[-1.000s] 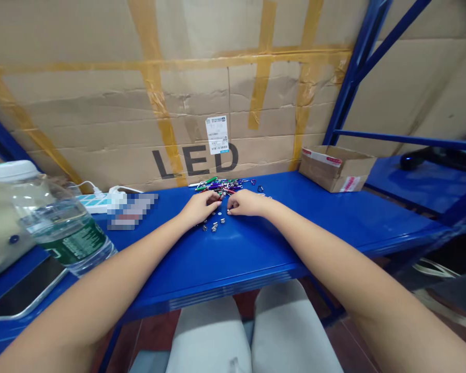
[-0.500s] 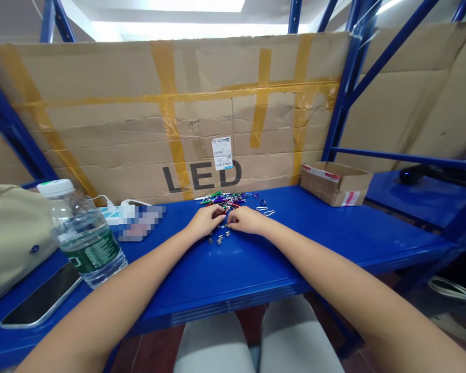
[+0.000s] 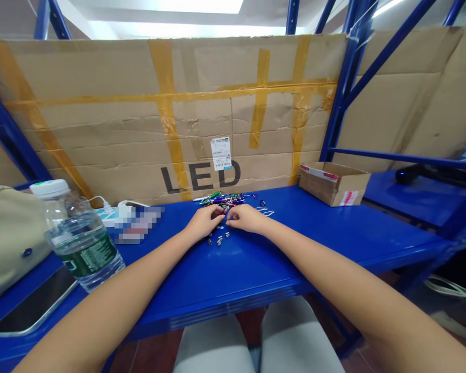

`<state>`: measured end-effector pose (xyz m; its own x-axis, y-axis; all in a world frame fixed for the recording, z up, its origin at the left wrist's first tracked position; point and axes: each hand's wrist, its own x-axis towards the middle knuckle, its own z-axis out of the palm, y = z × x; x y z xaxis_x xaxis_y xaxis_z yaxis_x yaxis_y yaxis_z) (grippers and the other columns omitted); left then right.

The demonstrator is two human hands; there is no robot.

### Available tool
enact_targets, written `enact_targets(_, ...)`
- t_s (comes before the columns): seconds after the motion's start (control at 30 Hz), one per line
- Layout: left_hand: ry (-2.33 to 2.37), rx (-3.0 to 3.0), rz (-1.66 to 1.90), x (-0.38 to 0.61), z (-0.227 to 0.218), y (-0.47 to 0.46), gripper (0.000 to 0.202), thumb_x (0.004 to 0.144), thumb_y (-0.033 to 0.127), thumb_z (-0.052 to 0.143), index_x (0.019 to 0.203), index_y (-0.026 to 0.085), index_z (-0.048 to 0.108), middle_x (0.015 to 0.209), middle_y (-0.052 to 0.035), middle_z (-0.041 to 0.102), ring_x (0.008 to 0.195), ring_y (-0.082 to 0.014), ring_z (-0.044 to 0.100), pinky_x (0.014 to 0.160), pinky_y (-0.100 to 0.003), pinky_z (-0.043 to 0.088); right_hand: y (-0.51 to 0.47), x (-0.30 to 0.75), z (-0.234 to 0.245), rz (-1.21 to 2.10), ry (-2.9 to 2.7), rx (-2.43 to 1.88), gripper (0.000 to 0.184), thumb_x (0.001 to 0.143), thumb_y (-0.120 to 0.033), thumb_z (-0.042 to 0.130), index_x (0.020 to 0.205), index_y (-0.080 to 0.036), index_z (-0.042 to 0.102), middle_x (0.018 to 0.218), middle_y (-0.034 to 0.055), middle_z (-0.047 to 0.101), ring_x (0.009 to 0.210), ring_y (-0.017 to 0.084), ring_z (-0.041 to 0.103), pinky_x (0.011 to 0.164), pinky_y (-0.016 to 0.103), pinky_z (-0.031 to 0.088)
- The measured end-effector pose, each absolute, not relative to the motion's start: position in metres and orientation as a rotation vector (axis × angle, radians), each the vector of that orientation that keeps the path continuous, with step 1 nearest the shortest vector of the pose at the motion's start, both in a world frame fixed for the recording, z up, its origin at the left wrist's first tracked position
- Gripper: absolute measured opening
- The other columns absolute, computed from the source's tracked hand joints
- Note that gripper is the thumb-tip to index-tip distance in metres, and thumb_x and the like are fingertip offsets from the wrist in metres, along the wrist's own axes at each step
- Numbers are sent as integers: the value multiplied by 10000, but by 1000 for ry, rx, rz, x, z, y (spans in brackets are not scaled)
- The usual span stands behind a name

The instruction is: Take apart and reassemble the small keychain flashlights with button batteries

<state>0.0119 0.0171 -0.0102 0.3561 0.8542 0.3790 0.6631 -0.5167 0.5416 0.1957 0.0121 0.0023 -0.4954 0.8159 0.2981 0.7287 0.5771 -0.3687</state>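
My left hand [image 3: 204, 221] and my right hand [image 3: 245, 218] are close together over the blue tabletop, fingertips nearly meeting. Each has its fingers curled into a pinch. Whatever lies between the fingertips is too small to make out; a bit of red shows beside them. Right behind the hands is a pile of colourful metallic pieces [image 3: 233, 198] in green, purple, blue and red, partly covered by my fingers. Several small silver metal parts [image 3: 219, 240] lie in front of them. To the right of my right hand rest silver loop-shaped clips [image 3: 269, 213] and a dark ring-like piece [image 3: 262, 202].
A water bottle [image 3: 83, 241] stands by my left forearm, near a phone [image 3: 34, 303] and a beige bag [image 3: 13, 238]. Behind is a white power strip [image 3: 114, 215] with cables. An open cardboard box [image 3: 332, 184] sits at the right, before a large cardboard panel [image 3: 132, 129].
My right hand has shifted slightly, its fingers now a little closer to the left hand and the pile. The camera view has moved a little. My left hand stays almost in place.
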Motion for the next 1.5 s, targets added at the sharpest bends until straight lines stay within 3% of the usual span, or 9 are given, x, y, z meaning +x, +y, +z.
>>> enact_targets(0.33, 1290, 2322, 948, 12, -11, 16, 157, 814, 281, 567, 929, 191, 624, 920, -33, 713, 854, -198, 662, 793, -317, 505, 20, 202, 4, 431, -1981, -1098, 154, 805, -265, 618, 873, -144, 686, 643, -5, 598, 588, 112, 500, 557, 227, 359)
enact_targets(0.5, 1251, 2327, 958, 12, -11, 16, 157, 814, 272, 563, 930, 188, 627, 922, -33, 713, 847, -190, 661, 789, -306, 507, 25, 200, -4, 465, -1965, -1059, 158, 812, -251, 603, 888, -150, 697, 764, 34, 681, 659, 135, 569, 610, 245, 420)
enact_targets(0.73, 1315, 2300, 994, 11, -14, 20, 169, 813, 293, 579, 928, 181, 633, 901, -37, 710, 827, -191, 658, 772, -308, 510, 28, 206, -4, 274, -2172, -940, 282, 838, -179, 553, 1076, -201, 702, 1036, 59, 715, 934, 183, 637, 836, 300, 459)
enact_targets(1.0, 1385, 2297, 991, 10, -10, 17, 163, 818, 284, 573, 935, 183, 625, 955, -49, 709, 894, -206, 656, 825, -330, 514, 38, 244, 14, 64, -2206, -1341, 189, 792, -174, 603, 934, -155, 727, 914, 76, 725, 857, 201, 642, 773, 297, 471)
enact_targets(1.23, 1413, 2281, 984, 10, -10, 19, 164, 796, 306, 586, 914, 194, 605, 971, -46, 703, 932, -210, 650, 880, -352, 507, 52, 296, 15, 236, -1869, -1546, 191, 802, -143, 571, 927, -141, 716, 941, 69, 727, 867, 161, 660, 766, 233, 483)
enact_targets(1.5, 1402, 2299, 990, 12, -9, 18, 143, 788, 283, 589, 892, 186, 608, 907, -43, 705, 833, -200, 654, 798, -336, 526, 45, 262, 5, 258, -2162, -1421, 146, 769, -169, 634, 886, -177, 721, 888, 48, 725, 813, 177, 648, 745, 276, 484)
